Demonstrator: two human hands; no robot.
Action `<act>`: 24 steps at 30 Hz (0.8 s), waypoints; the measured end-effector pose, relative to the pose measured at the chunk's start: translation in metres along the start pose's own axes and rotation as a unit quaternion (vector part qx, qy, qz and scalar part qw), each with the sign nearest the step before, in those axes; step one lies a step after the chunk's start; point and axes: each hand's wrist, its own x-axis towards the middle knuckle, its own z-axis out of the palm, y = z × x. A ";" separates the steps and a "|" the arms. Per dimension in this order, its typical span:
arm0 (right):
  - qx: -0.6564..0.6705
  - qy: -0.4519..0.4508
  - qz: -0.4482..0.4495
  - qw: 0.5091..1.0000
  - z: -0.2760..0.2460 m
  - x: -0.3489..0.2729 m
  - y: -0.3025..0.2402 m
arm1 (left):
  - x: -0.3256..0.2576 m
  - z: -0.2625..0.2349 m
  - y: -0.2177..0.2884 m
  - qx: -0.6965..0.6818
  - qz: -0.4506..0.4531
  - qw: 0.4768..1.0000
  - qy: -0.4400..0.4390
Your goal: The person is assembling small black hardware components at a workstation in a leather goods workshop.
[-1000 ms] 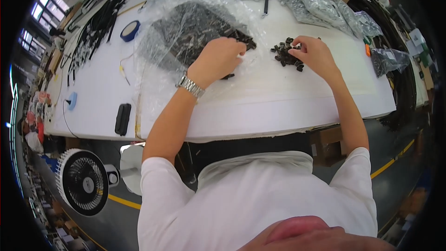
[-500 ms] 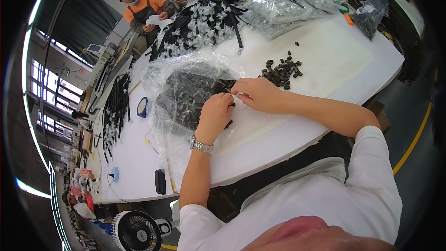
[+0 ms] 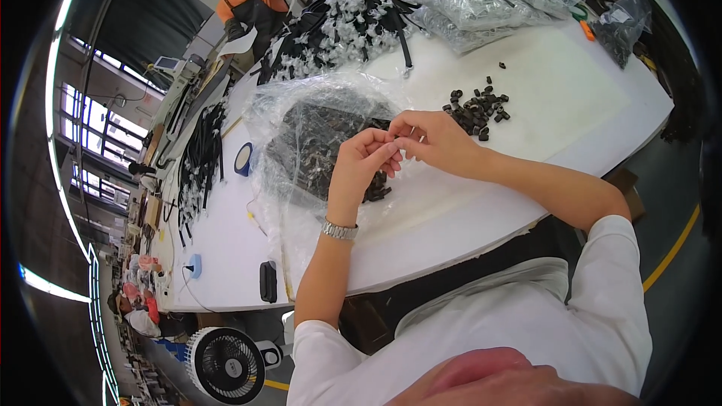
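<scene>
My left hand (image 3: 361,162), with a metal watch on its wrist, meets my right hand (image 3: 440,143) fingertip to fingertip above the table. Both pinch closed at one spot; a bit of something dark shows there, too small and covered to name. Just behind my left hand lies a clear plastic bag (image 3: 274,116) full of small dark pieces (image 3: 316,139), some spilling from its mouth beneath my fingers. Beyond my right hand is a loose pile of short, dark, tube-like pieces (image 3: 477,111) on the white tabletop (image 3: 579,98).
Black straps with whitish tufts (image 3: 342,30) heap at the back, and more straps (image 3: 201,158) lie left. Filled clear bags (image 3: 470,11) stand back right. A tape roll (image 3: 243,159), a black case (image 3: 268,281) and a fan (image 3: 226,365) are left. A co-worker (image 3: 256,7) handles white sheets.
My hands have lifted slightly away from the bag's mouth, and their fingertips have come together. The view has shifted a little. The co-worker has spread their arms, with white material at each hand.
</scene>
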 end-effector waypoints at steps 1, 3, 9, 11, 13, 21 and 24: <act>-0.001 0.000 -0.001 1.000 0.000 0.000 0.000 | 0.001 -0.001 -0.001 0.000 0.002 1.000 0.000; 0.045 -0.010 0.003 0.999 -0.001 0.001 -0.001 | 0.001 -0.003 -0.004 -0.082 -0.020 0.996 -0.022; 0.231 -0.017 0.071 0.970 -0.006 0.003 0.002 | 0.005 -0.008 -0.021 -0.247 -0.043 0.964 -0.088; 0.217 -0.017 0.068 0.974 -0.005 0.004 -0.001 | 0.001 -0.005 -0.020 -0.244 -0.047 0.965 -0.081; 0.205 -0.021 0.066 0.976 -0.007 0.004 0.000 | 0.002 -0.004 -0.016 -0.219 -0.028 0.972 -0.080; 0.251 -0.041 0.126 0.959 -0.015 0.009 0.002 | 0.001 0.001 -0.008 -0.212 -0.006 0.974 -0.077; 0.261 -0.047 0.129 0.956 -0.016 0.011 -0.001 | 0.002 -0.001 -0.008 -0.220 -0.009 0.972 -0.079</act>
